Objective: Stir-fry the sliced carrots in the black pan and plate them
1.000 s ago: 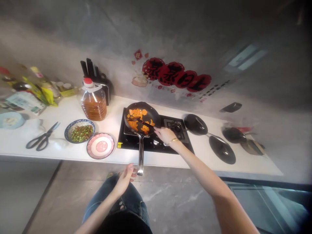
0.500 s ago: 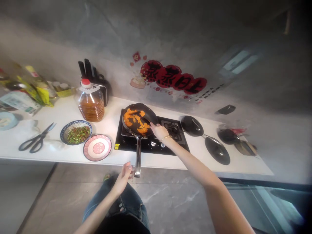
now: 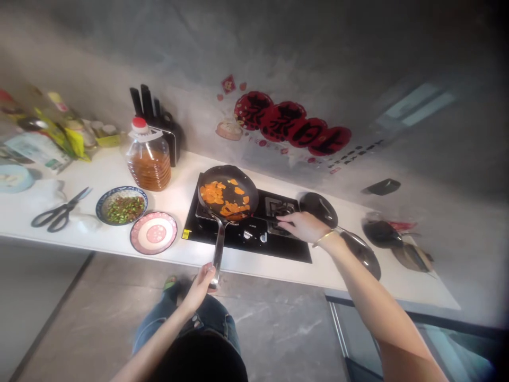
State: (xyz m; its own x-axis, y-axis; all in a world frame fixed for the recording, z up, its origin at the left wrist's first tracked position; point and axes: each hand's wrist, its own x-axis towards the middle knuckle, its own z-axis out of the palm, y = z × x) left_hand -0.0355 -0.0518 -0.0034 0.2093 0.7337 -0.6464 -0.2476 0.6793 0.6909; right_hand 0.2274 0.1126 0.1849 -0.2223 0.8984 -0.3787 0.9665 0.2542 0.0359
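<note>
A black frying pan (image 3: 227,171) with orange carrot slices (image 3: 214,193) sits on the left burner of a black hob (image 3: 246,246). My left hand (image 3: 202,282) is closed round the end of the pan's long metal handle (image 3: 218,245), at the counter's front edge. My right hand (image 3: 304,225) hovers low over the hob's right burner, palm down, fingers stretched toward the left. I see no utensil in it against the dark hob. A thin bracelet is on that wrist.
On the white counter (image 3: 178,199), left of the hob, stand a big oil bottle (image 3: 149,162), a bowl (image 3: 102,200) of chopped greens, a pink plate (image 3: 153,233), scissors (image 3: 59,215) and a knife block (image 3: 169,135). Dark lids (image 3: 318,207) (image 3: 362,255) lie to the right.
My right hand has left the pan, where it stirred the carrots with a dark utensil, and moved right over the other burner. My left hand has closed on the handle end.
</note>
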